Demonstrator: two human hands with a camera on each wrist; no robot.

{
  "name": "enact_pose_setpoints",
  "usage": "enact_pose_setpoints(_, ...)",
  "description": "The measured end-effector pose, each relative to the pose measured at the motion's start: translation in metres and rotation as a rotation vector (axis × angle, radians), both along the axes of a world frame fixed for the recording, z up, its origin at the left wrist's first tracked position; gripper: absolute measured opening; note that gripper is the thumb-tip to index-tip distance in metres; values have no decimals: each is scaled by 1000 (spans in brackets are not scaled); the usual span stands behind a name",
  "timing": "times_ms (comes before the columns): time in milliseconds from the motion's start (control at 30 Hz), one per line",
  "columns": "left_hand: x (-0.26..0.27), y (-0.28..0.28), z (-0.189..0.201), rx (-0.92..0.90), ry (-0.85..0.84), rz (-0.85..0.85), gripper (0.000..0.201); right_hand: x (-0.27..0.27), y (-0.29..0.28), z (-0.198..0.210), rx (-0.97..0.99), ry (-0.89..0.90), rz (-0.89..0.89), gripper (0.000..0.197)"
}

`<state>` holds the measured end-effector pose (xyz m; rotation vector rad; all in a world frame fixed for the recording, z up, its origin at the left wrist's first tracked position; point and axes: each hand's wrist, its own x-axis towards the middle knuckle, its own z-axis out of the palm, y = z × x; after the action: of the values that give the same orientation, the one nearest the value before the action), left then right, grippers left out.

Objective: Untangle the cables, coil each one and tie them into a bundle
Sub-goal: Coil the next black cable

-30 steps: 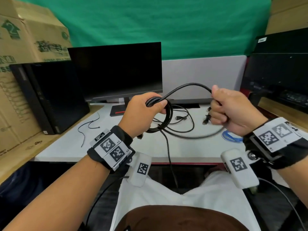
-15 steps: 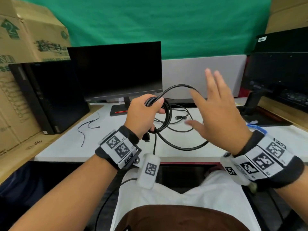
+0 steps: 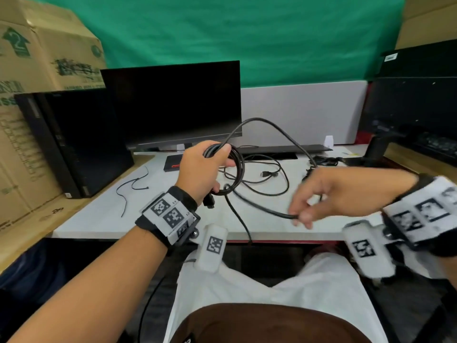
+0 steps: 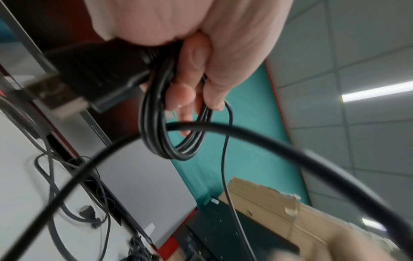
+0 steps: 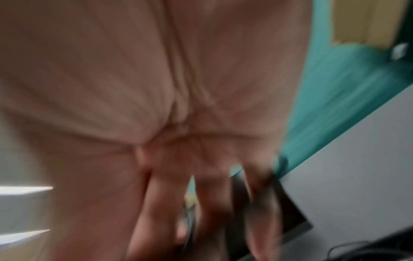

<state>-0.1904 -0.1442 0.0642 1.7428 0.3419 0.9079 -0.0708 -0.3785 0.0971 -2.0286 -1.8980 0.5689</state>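
Half a second ago the right hand (image 3: pixel 329 194) was up and spread wide; now it has dropped low and pinches the loose part of the black cable (image 3: pixel 259 206) between thumb and fingertips, just above the near edge of the desk (image 3: pixel 99 219). Its wrist picture is too blurry to add more.

Up over the desk, the left hand (image 3: pixel 200 169) has its fingers curled round the coil (image 4: pixel 172 134), a few loops held side by side, with the flat metal plug (image 4: pixel 55 95) sticking out by the palm. One long loop of cable arches up from the coil and comes down to the right hand.

That cable looks light and bendy but a bit springy, so loops may pop open. Smooth skin could slip, so hold close to the coil. More cables (image 3: pixel 262 179) lie on the desk behind.
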Motion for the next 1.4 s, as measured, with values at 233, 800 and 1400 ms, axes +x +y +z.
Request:
enact_pose_setpoints(233, 5, -18, -1, 77, 12, -50, 10, 23, -5, -10, 22, -91, -320, 62)
enact_pose_setpoints(800, 11, -43, -10, 235, -145, 41, 6, -53, 51, -41, 414, 829, -408, 22)
enact_pose_setpoints(1400, 10, -22, -3, 607, 91, 244, 15, -5, 9, 1, 326, 167, -393, 24)
